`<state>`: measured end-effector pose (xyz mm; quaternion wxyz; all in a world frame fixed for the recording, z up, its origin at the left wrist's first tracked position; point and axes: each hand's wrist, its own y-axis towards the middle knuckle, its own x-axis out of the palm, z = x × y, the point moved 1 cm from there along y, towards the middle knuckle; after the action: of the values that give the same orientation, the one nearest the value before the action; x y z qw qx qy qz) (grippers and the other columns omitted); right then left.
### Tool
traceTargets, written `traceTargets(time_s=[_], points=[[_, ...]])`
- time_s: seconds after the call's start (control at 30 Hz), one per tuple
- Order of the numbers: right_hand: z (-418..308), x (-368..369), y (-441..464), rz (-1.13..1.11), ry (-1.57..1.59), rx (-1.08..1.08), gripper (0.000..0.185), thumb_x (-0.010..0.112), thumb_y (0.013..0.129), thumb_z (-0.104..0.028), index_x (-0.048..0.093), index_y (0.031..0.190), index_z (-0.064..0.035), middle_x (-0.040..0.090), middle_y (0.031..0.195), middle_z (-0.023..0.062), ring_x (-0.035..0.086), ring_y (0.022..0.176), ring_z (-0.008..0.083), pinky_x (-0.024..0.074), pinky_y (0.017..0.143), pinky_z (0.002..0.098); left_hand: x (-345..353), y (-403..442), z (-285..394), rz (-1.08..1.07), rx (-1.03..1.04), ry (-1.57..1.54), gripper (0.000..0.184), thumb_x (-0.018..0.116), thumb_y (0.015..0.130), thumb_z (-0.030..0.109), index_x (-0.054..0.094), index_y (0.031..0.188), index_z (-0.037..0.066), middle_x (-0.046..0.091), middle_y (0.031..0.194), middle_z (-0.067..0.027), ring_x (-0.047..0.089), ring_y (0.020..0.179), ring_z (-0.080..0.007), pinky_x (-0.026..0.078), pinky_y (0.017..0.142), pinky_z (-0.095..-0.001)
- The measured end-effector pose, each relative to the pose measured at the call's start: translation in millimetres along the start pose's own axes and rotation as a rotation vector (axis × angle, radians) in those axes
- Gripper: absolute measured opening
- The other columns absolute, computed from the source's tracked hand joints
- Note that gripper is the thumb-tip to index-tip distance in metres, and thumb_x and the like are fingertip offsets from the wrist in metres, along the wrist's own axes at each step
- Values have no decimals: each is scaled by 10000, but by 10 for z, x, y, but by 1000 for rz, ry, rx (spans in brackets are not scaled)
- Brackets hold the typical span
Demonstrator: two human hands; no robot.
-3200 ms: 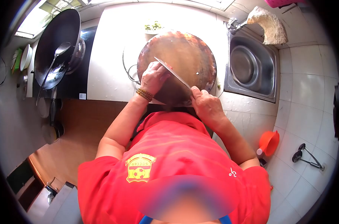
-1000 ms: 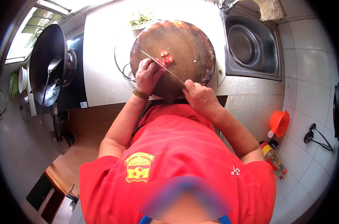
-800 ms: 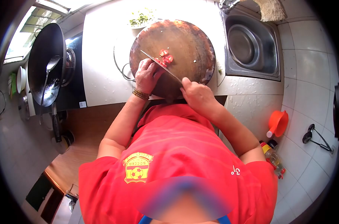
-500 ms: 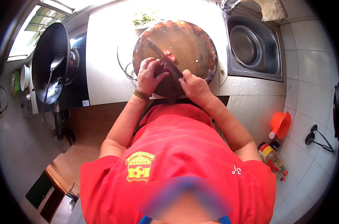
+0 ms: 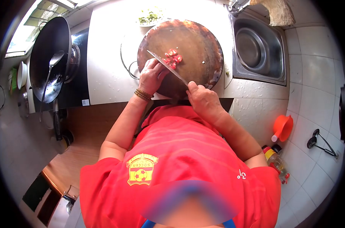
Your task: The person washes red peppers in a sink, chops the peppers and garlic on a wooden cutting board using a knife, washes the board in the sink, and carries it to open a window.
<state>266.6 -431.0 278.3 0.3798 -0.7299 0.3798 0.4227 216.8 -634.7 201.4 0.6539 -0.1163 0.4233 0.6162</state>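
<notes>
My right hand is closed around the handle of a kitchen knife, whose blade slants up and left over a round wooden chopping board. Just behind the blade, my left hand has its fingers curled in on the board, with a beaded bracelet at the wrist. Its fingertips hold red pepper, now mostly hidden by the blade and the fingers. Chopped red pepper pieces lie heaped on the blade's far side. A few tiny pale bits are scattered on the board.
A bowl of chopped greens stands behind the board. To the right is a metal sink. At the left, a wok with a metal ladle sits on the stove. An orange dipper and bottles are at lower right.
The knife has tilted and shifted slightly left, its blade now edge-up to view. More cut red pieces lie heaped beside it. The left fingers are drawn back closer behind the blade.
</notes>
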Motion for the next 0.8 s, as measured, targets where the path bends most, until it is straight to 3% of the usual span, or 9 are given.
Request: traceTargets(time_s=[0.33, 0.4, 0.5, 0.6, 0.8], points=[[88, 463, 228, 96, -14, -8, 148, 522, 909, -185, 441, 917, -61, 571, 697, 182, 605, 585, 375, 499, 508, 469, 58, -116, 10, 42, 0, 113, 257, 693, 752, 106, 628, 995, 54, 590, 1023, -112, 560, 973, -344, 489, 816, -417], [134, 427, 203, 154, -17, -88, 109, 486, 895, -139, 436, 938, -52, 564, 693, 139, 631, 592, 331, 515, 487, 423, 42, -119, 38, 41, 20, 87, 244, 698, 747, 104, 627, 975, 58, 587, 1018, -103, 560, 970, -331, 490, 813, -408], [256, 242, 180, 282, 361, -61, 177, 551, 903, -192, 457, 943, -47, 590, 706, 168, 604, 631, 377, 483, 529, 454, 45, -98, 46, 61, 33, 59, 214, 721, 731, 112, 628, 918, 67, 590, 1000, -90, 565, 951, -304, 485, 804, -393], [293, 76, 85, 302, 422, 37, 186, 570, 892, -159, 466, 974, -28, 599, 726, 187, 594, 657, 400, 465, 553, 469, 46, -141, 67, 84, 7, 48, 196, 740, 723, 115, 629, 877, 66, 594, 981, -79, 570, 926, -285, 479, 792, -385], [240, 54, -67, 263, 394, -19, 176, 583, 883, -151, 484, 961, -28, 590, 709, 181, 588, 614, 390, 466, 522, 462, 56, -160, 70, 112, -6, 33, 208, 741, 726, 101, 633, 899, 60, 595, 967, -69, 574, 900, -276, 477, 782, -384]])
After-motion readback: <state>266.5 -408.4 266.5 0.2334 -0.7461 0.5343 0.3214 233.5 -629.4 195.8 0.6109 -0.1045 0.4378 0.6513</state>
